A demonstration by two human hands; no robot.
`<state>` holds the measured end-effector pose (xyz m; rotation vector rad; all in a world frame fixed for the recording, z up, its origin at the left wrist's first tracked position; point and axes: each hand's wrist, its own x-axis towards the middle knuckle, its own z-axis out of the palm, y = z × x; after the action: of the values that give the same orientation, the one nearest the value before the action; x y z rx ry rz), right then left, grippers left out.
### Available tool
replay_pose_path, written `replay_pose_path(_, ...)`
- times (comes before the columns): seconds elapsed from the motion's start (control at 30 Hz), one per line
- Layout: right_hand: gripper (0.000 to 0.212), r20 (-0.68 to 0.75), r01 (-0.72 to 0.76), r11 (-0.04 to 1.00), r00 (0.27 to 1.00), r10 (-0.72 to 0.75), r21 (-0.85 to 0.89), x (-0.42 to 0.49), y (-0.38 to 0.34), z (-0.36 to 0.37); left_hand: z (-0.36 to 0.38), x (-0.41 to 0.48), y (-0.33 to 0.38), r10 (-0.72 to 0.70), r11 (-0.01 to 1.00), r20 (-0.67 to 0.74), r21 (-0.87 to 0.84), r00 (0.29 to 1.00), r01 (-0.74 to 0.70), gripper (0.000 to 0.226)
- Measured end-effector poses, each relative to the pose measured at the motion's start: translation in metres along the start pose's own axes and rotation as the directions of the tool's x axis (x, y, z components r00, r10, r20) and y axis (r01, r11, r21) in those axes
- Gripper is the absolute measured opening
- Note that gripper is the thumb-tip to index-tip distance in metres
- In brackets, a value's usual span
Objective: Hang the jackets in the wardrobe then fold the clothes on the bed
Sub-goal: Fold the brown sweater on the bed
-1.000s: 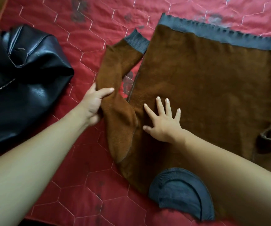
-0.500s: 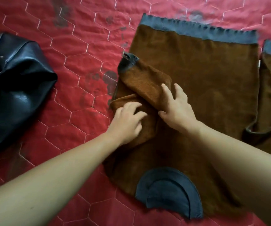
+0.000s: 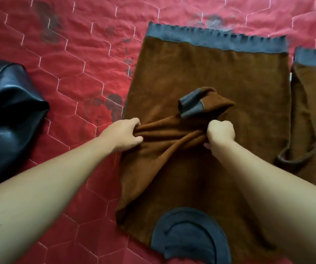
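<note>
A brown sweater (image 3: 210,73) with grey ribbed hem, cuffs and collar lies flat on the red quilted bed (image 3: 77,63), collar nearest me. Its left sleeve (image 3: 172,130) is pulled across the body, bunched, with the grey cuff (image 3: 190,106) lying near the middle. My left hand (image 3: 123,135) grips the sleeve at the sweater's left edge. My right hand (image 3: 221,133) is a fist closed round the sleeve further along. The other sleeve (image 3: 305,111) lies straight along the right side.
A black leather jacket (image 3: 8,119) lies crumpled on the bed at the left. The grey collar (image 3: 189,237) sits near the bottom edge of the view. Open red quilt stretches between the jacket and the sweater.
Both hands have taken hold of the left sleeve and drawn it rightward across the sweater's body. The cuff has moved from the left edge to the middle.
</note>
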<state>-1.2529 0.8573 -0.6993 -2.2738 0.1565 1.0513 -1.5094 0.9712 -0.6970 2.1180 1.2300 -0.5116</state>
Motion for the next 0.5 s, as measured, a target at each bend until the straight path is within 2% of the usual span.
replay_pose_path(0.07, 0.073, 0.021, 0.145, 0.965, 0.989, -0.144, -0.217, 0.002, -0.002, -0.007, -0.005, 0.01, 0.015, 0.033, 0.998, -0.009, -0.052, 0.999, -0.033, 0.034)
replay_pose_path(0.1, 0.083, 0.016, 0.234, 0.941, 0.971, -0.237, -0.244, 0.005, -0.006, -0.009, -0.006, 0.015, 0.023, 0.044, 0.994, -0.021, -0.097, 0.999, -0.046, 0.036)
replay_pose_path(0.13, 0.087, 0.001, 0.289, 0.933, 0.955, -0.295, -0.217, 0.01, -0.012, -0.009, -0.007, 0.021, 0.03, 0.045, 0.987, -0.029, -0.152, 0.999, -0.049, 0.034)
replay_pose_path(0.17, 0.086, -0.023, 0.287, 0.95, 0.956, -0.292, -0.122, 0.017, -0.021, -0.007, -0.007, 0.026, 0.036, 0.039, 0.976, -0.029, -0.211, 0.999, -0.044, 0.031)
replay_pose_path(0.23, 0.073, -0.077, 0.179, 0.981, 0.982, -0.174, 0.075, 0.031, -0.039, -0.008, -0.006, 0.035, 0.04, 0.018, 0.941, 0.006, -0.337, 1.0, -0.015, 0.022)
replay_pose_path(0.27, 0.059, -0.086, 0.173, 0.981, 0.983, -0.165, 0.09, 0.038, -0.047, -0.011, -0.005, 0.037, 0.039, 0.016, 0.926, 0.043, -0.378, 0.999, 0.001, 0.017)
replay_pose_path(0.33, 0.032, -0.049, 0.348, 0.929, 0.933, -0.356, -0.122, 0.053, -0.055, -0.019, -0.004, 0.036, 0.031, 0.04, 0.934, 0.132, -0.358, 0.99, 0.01, 0.014)
replay_pose_path(0.37, 0.022, 0.016, 0.456, 0.859, 0.885, -0.465, -0.234, 0.056, -0.059, -0.023, -0.004, 0.033, 0.025, 0.055, 0.946, 0.168, -0.323, 0.984, 0.002, 0.018)
replay_pose_path(0.4, 0.016, 0.064, 0.516, 0.811, 0.852, -0.52, -0.275, 0.058, -0.063, -0.027, -0.003, 0.031, 0.019, 0.063, 0.954, 0.193, -0.301, 0.979, -0.002, 0.022)
replay_pose_path(0.43, 0.012, 0.074, 0.527, 0.815, 0.847, -0.526, -0.24, 0.058, -0.069, -0.028, -0.002, 0.028, 0.014, 0.063, 0.955, 0.201, -0.296, 0.978, -0.001, 0.025)
replay_pose_path(0.5, 0.01, 0.028, 0.495, 0.868, 0.869, -0.494, -0.051, 0.06, -0.087, -0.02, -0.002, 0.022, 0.002, 0.062, 0.934, 0.163, -0.356, 0.985, 0.0, 0.025)
